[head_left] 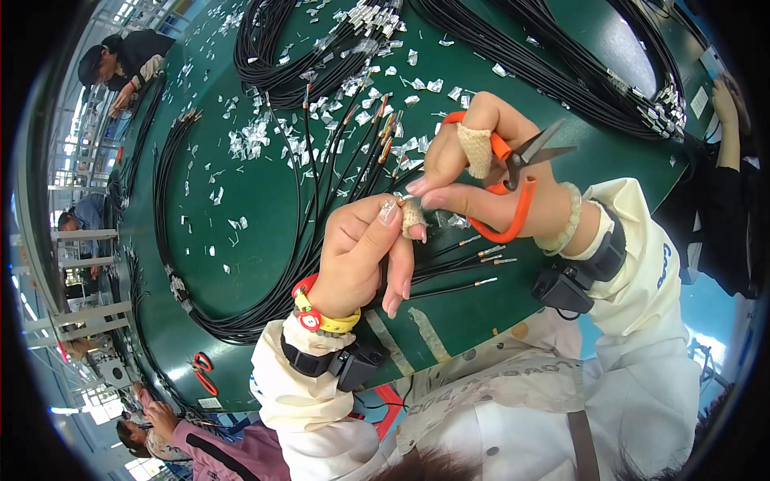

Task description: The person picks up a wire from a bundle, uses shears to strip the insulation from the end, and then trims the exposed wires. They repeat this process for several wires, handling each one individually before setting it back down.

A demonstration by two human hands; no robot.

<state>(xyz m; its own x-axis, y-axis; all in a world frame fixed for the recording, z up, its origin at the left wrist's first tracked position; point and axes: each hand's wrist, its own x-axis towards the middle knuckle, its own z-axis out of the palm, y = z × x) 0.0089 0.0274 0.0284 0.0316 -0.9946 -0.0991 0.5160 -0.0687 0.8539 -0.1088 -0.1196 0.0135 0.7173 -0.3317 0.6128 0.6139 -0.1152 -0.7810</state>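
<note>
Gripping black cables (449, 268) | right hand (481, 172): orange scissors (513, 188) | foil scraps (249, 140) around

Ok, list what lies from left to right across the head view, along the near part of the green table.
Spare orange-handled scissors on the table → left hand gripping black cables → right hand holding orange-handled scissors → black wrist-worn device.

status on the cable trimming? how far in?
Done: clear scraps litter the green table, and several cables by the hands show bare metal tips. In hand: the left hand grips a bunch of black cables, and the right hand holds orange scissors at their ends. Left: big coils further back; I cannot tell how many are finished.
</note>
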